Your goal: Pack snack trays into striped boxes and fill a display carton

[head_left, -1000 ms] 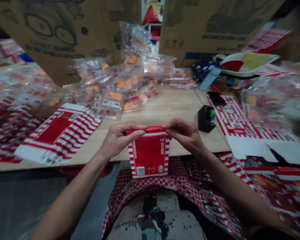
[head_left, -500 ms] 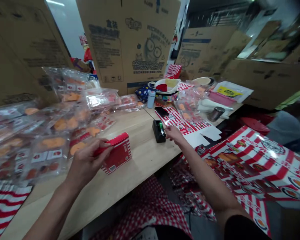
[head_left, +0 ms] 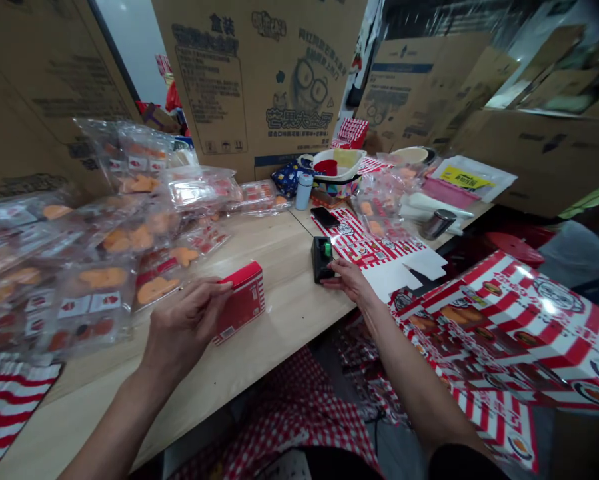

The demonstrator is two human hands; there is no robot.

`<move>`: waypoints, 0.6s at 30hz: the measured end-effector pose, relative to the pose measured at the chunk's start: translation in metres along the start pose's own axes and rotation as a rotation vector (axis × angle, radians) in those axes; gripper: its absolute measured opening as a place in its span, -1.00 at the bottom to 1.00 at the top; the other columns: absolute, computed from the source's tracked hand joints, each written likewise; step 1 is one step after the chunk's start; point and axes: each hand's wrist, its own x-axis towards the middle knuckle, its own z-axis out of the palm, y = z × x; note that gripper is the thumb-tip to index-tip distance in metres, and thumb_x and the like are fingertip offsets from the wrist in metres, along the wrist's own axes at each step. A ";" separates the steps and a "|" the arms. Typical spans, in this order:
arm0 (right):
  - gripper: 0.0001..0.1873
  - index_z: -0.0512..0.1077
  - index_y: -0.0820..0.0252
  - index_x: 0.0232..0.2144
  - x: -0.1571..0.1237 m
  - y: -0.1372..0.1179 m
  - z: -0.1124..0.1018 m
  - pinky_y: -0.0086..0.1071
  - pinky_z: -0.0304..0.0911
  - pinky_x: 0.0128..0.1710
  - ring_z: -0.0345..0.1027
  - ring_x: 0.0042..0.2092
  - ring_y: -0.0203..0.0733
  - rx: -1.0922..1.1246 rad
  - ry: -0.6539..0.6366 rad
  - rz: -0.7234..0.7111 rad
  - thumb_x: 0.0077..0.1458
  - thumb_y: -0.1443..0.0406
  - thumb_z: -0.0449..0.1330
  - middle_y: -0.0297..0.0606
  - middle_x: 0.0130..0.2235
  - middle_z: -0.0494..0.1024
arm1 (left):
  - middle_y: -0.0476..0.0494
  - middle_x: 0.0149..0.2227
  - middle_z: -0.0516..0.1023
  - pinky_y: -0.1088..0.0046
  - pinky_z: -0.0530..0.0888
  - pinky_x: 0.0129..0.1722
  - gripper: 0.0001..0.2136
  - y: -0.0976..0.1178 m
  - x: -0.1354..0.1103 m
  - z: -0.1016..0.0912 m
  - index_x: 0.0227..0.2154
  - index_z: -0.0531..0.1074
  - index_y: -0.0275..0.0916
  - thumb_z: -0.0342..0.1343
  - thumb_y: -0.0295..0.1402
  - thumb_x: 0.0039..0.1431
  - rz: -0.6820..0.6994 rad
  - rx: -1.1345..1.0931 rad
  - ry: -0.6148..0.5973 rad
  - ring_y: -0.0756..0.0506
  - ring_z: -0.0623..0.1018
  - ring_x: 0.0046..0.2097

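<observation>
A small red box (head_left: 240,308) with striped edges stands upright on the wooden table (head_left: 279,333). My left hand (head_left: 186,320) is closed on the box's left end, with the thumb and fingers pinching it. To the right, a black tape dispenser (head_left: 320,261) with a green core rests on the table. The fingers of my right hand (head_left: 352,279) are closed around its front end, the thumb above and the other fingers lower down. Any strip of tape between them is too small to make out.
Clear bags (head_left: 96,300) of orange pieces cover the table's left side. Behind the dispenser lie a phone (head_left: 325,217) and flat striped cartons (head_left: 379,250), with a blue bottle (head_left: 304,192) farther back. Striped boxes (head_left: 509,313) are stacked at the right, below the table edge.
My right hand has turned and its fingers now reach round the dispenser's front end. My left hand still grips the red box, nearly in place. The view has shifted slightly.
</observation>
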 end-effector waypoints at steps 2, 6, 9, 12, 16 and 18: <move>-0.75 0.30 0.15 -0.39 -0.003 0.011 0.004 -0.29 0.53 -0.29 0.57 -0.35 -0.16 0.023 0.041 -0.032 -0.02 0.24 0.32 -0.29 -0.37 0.52 | -0.09 -0.19 0.66 0.39 0.53 -0.26 -0.88 -0.001 0.001 -0.001 -0.22 0.56 -0.14 0.13 -0.30 0.30 -0.004 0.000 -0.014 -0.10 0.65 -0.25; -0.75 0.23 0.13 -0.51 -0.005 0.036 0.022 -0.31 0.51 -0.21 0.55 -0.30 -0.16 0.012 0.185 -0.103 -0.06 0.25 0.28 -0.27 -0.41 0.48 | -0.11 -0.16 0.65 0.39 0.53 -0.23 -0.88 -0.003 0.001 0.001 -0.19 0.55 -0.15 0.14 -0.32 0.29 -0.003 0.012 -0.019 -0.10 0.64 -0.21; -0.77 0.16 0.09 -0.54 -0.010 0.049 0.032 -0.29 0.49 -0.19 0.53 -0.22 -0.13 -0.044 0.271 -0.176 -0.03 0.23 0.18 -0.22 -0.35 0.49 | -0.15 -0.13 0.64 0.36 0.54 -0.19 -0.89 0.001 0.002 0.004 -0.22 0.55 -0.17 0.13 -0.33 0.29 -0.003 0.025 0.003 -0.11 0.64 -0.18; -0.82 0.19 0.07 -0.54 -0.025 0.048 0.033 -0.28 0.46 -0.20 0.47 -0.13 -0.08 -0.139 0.305 -0.271 -0.01 0.21 0.14 -0.16 -0.26 0.50 | -0.15 -0.16 0.64 0.36 0.54 -0.18 -0.89 0.007 0.001 0.007 -0.27 0.53 -0.19 0.11 -0.35 0.30 -0.015 0.031 0.014 -0.10 0.63 -0.18; -0.86 0.35 0.09 -0.40 -0.064 0.023 0.043 -0.31 0.37 -0.30 0.40 -0.23 -0.09 -0.243 0.249 -0.425 0.07 0.17 0.15 -0.19 -0.33 0.49 | -0.14 -0.24 0.62 0.38 0.51 -0.20 -0.90 0.010 -0.002 0.008 -0.32 0.49 -0.21 0.09 -0.41 0.30 0.034 0.058 0.030 -0.07 0.59 -0.22; -0.82 0.44 0.13 -0.29 -0.090 0.005 0.060 -0.34 0.28 -0.42 0.31 -0.42 -0.19 -0.262 0.058 -0.526 0.14 0.16 0.16 -0.28 -0.44 0.45 | -0.16 -0.25 0.58 0.37 0.49 -0.20 -0.90 0.011 -0.004 0.006 -0.28 0.48 -0.23 0.06 -0.45 0.30 0.049 0.059 0.021 -0.08 0.56 -0.22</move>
